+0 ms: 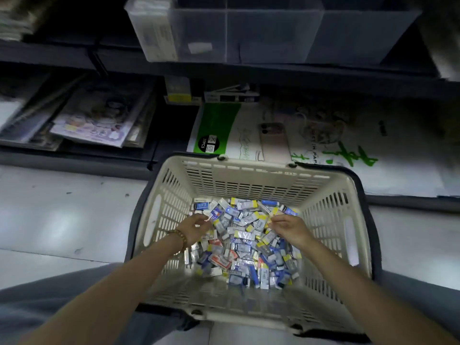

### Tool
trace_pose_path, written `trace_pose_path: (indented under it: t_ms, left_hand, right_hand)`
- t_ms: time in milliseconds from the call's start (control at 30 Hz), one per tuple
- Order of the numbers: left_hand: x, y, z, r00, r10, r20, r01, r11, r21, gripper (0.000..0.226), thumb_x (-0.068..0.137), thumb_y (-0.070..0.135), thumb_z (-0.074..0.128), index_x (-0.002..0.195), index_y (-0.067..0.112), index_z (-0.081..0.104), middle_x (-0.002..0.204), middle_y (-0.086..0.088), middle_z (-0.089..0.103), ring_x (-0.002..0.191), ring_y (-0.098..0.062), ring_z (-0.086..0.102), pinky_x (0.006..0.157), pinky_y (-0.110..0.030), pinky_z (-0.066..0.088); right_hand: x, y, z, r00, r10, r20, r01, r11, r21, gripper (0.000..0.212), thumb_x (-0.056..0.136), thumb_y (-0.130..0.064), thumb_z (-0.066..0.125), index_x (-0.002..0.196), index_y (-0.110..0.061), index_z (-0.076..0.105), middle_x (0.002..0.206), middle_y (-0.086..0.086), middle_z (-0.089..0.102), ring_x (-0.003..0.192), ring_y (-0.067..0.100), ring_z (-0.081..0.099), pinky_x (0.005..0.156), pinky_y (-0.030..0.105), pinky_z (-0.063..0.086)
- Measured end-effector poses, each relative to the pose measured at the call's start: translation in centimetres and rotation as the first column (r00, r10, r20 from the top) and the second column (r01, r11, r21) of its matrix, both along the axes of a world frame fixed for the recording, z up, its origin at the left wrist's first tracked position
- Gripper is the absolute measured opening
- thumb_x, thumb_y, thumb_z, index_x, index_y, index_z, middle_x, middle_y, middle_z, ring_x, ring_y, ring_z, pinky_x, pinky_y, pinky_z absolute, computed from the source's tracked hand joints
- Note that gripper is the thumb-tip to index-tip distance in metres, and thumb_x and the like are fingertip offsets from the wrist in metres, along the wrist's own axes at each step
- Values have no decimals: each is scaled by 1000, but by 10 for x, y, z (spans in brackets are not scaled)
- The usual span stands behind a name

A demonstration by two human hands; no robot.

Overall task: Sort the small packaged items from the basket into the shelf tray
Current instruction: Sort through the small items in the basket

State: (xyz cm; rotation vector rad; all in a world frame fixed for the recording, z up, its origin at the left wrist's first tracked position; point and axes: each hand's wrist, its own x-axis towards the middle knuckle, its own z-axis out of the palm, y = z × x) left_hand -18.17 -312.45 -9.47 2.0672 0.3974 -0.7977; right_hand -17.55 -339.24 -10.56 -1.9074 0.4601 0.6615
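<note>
Digging through a heap of small packets (245, 241): flat little rectangular boxes in shiny wrap, blue, white, yellow, some red. There are way too many to count, and they lie every which way with no shared long axis. They cover the bottom of one cream slatted plastic basket (249, 175) on the pale glossy floor (62, 215). The left hand (196, 227), with one beaded bracelet (180, 239) at the wrist, pinches a blue-white packet (216, 216). The right hand (290, 227) has its fingers curled, pinching a yellow-blue packet (288, 210). One clear divided plastic tray (249, 36) sits on the dark shelf (273, 70) above.
</note>
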Motion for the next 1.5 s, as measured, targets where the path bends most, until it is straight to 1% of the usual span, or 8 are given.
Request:
trace_pose_path:
  t_ms: [167, 333, 500, 733, 1067, 1233, 1400, 1500]
  left_hand:
    - [-7, -31, -46, 996, -89, 24, 90, 994, -59, 30, 94, 17, 54, 120, 5, 61, 121, -14, 61, 97, -17, 59, 73, -3, 43]
    - [-3, -57, -78, 924, -360, 131, 345, 930, 126, 36, 96, 27, 49, 130, 15, 54, 119, -4, 56, 115, -23, 51, 89, -23, 39]
    - [8, -67, -95, 836, -535, 121, 444, 790, 423, 35, 93, 41, 50, 121, 20, 53, 125, 1, 54, 129, -21, 38, 98, -36, 41]
    - [23, -76, -95, 800, -597, -52, 518, 645, 561, 43, 88, 48, 55, 123, 22, 53, 124, -4, 56, 122, -22, 45, 93, -34, 40]
    - [6, -73, -88, 990, -141, 16, 139, 986, 92, 46, 77, 33, 74, 112, 7, 59, 114, -7, 62, 105, -21, 57, 90, -30, 47]
    - [2, -65, -79, 996, 39, -75, -46, 994, -99, 42, 79, 24, 73, 112, 3, 58, 111, -4, 54, 96, -16, 54, 74, -17, 45]
    - [5, -49, -71, 989, 90, -119, -102, 990, -100, 36, 83, 31, 68, 108, 6, 58, 103, -10, 64, 92, -19, 61, 83, -30, 52]
    - [8, -42, -66, 985, 140, -98, -153, 978, -144, 26, 82, 28, 70, 78, 9, 52, 71, -2, 55, 61, -6, 57, 61, -11, 51]
  right_hand:
    - [-10, -5, -35, 997, 81, -3, -81, 997, 2, 29, 81, -10, 71, 109, -5, 66, 114, 11, 65, 99, 20, 61, 74, 17, 47]
    - [-22, -20, -54, 998, -47, 34, 50, 995, -83, 27, 78, -15, 75, 102, -7, 67, 106, 8, 67, 96, 22, 60, 79, 25, 48]
    - [-25, -27, -59, 975, -222, 17, 222, 967, -125, 29, 78, -13, 75, 104, -4, 65, 103, 7, 63, 85, 12, 58, 50, 5, 44]
    - [-25, -16, -65, 985, -170, -30, 165, 978, -125, 41, 78, -23, 76, 109, -4, 58, 98, 7, 58, 89, 18, 56, 74, 23, 46]
    - [-21, -6, -78, 939, -337, -65, 326, 935, -139, 27, 76, -15, 77, 82, -10, 52, 79, 1, 55, 82, 19, 54, 63, 21, 43]
    - [-12, -2, -79, 932, -324, -160, 287, 933, -218, 46, 75, -39, 76, 101, -8, 54, 97, 1, 52, 90, 17, 49, 78, 28, 39]
    - [-6, -7, -81, 916, -348, -201, 307, 929, -207, 57, 80, -29, 74, 126, -1, 55, 129, 13, 57, 114, 28, 56, 91, 33, 45]
    - [-11, -22, -71, 883, -431, -184, 400, 898, -183, 45, 78, -24, 76, 116, -3, 64, 110, 15, 66, 85, 22, 63, 78, 31, 50]
